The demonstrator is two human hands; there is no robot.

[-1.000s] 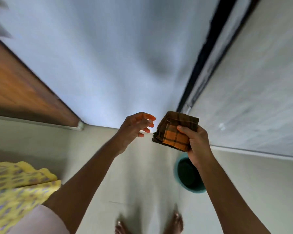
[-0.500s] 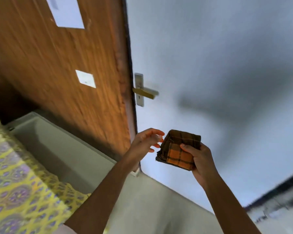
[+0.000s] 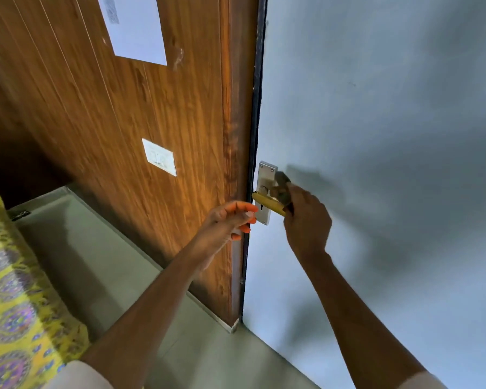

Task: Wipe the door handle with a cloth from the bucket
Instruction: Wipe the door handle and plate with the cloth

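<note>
A brass lever door handle (image 3: 267, 203) juts from a silver lock plate (image 3: 265, 176) on the pale blue door (image 3: 390, 136). My right hand (image 3: 306, 217) grips the folded brown-and-orange checked cloth (image 3: 281, 183) and presses it against the outer end of the handle; most of the cloth is hidden behind my fingers. My left hand (image 3: 230, 220) hovers just left of the plate, fingers loosely curled and holding nothing. The bucket is out of view.
A wooden panel (image 3: 124, 122) stands left of the door edge, with a white paper sheet (image 3: 135, 26) and a small white label (image 3: 159, 157) stuck on it. Grey floor (image 3: 110, 270) lies below. Yellow patterned fabric (image 3: 14, 304) fills the lower left.
My view swung from the floor and green bucket up to the door. My right hand carried the cloth up onto the handle, and my left hand rose beside the lock plate.
</note>
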